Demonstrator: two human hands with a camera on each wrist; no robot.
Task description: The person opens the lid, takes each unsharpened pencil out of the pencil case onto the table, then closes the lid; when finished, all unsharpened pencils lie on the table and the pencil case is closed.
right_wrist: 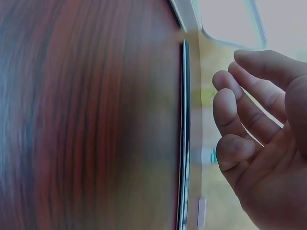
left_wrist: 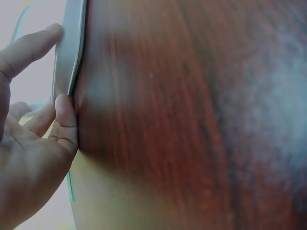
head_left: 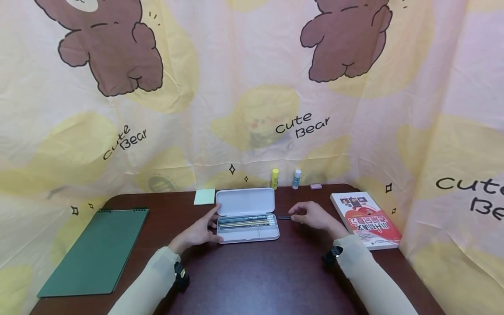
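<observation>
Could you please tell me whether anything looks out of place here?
A thin dark stick, perhaps a pencil, lies on the table near the right hand, odd because the pencils sit inside the open case. Nothing looks spilled or damaged.

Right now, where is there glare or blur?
Head view: soft sheen on the dark brown wooden table; left wrist view: whitish glare on it toward the picture's right edge; right wrist view: the white rectangular case lid washed out, wood grain blurred at left.
</observation>
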